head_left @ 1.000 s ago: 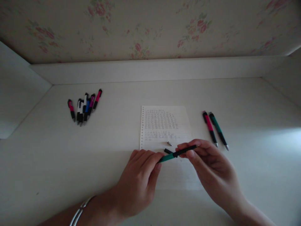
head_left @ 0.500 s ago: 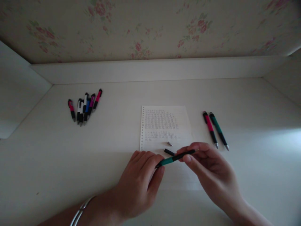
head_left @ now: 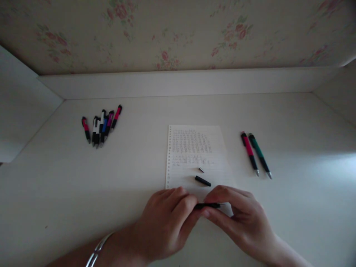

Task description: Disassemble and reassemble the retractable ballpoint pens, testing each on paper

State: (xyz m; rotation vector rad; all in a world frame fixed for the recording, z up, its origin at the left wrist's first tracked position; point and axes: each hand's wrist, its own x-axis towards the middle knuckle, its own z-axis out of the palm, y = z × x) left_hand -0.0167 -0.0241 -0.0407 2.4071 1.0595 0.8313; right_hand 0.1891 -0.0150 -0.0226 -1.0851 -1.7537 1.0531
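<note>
Above the lower part of a handwritten paper sheet [head_left: 191, 142], both hands hold one partly dismantled pen [head_left: 210, 205]. My left hand [head_left: 169, 217] is closed around its rear end, hiding the teal barrel. The thumb and forefinger of my right hand [head_left: 241, 218] pinch the black front section, and a thin refill tip pokes out beyond it to the right. Just past my fingers, a loose black grip sleeve [head_left: 203, 181] lies on the sheet. A small silver cone tip [head_left: 201, 170] rests a little above the sleeve.
On the right lie a pink pen [head_left: 249, 153] and a green pen [head_left: 260, 155], side by side. Several pens [head_left: 101, 128] are clustered at the far left of the white desk [head_left: 83, 185]. A raised white ledge [head_left: 178, 83] runs along the back, below floral wallpaper.
Both hands have come lower and closer together with the pen. The teal barrel is now covered by my left hand, and my right fingers have slid toward it. The black sleeve is fully visible.
</note>
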